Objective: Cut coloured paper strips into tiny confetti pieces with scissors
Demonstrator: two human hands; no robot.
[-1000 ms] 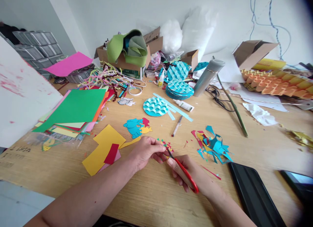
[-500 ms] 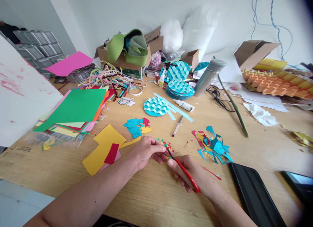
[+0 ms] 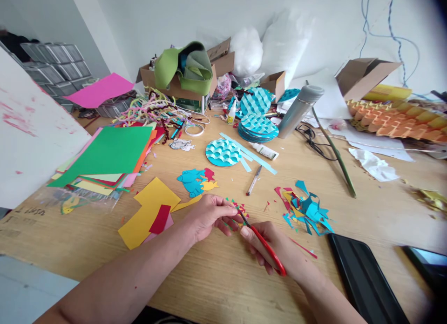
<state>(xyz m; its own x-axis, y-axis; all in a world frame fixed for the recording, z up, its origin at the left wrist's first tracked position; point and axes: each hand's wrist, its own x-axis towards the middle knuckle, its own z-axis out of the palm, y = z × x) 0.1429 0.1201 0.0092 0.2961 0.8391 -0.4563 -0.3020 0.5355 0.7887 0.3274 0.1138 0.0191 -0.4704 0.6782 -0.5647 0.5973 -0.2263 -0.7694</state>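
My right hand [image 3: 263,247] is closed round red-handled scissors [image 3: 268,249], whose tips point up and left to the fingers of my left hand [image 3: 214,215]. My left thumb and forefinger are pinched at the scissor tips; what they hold is too small to make out. Just beyond them lies a scatter of tiny red, yellow and green paper bits [image 3: 244,211]. Blue fish cutouts [image 3: 191,179], a red one [image 3: 209,173] and a yellow one [image 3: 209,185] lie behind my left hand. Yellow paper [image 3: 139,224] with a red piece [image 3: 160,219] on it rests to the left.
Blue paper scraps [image 3: 310,210] and a black phone [image 3: 363,273] lie at the right. A pen [image 3: 253,180], a round wavy blue piece [image 3: 223,152], a glue tube [image 3: 265,151] and a grey bottle [image 3: 300,111] stand or lie farther back. Coloured sheets [image 3: 108,149] are stacked left.
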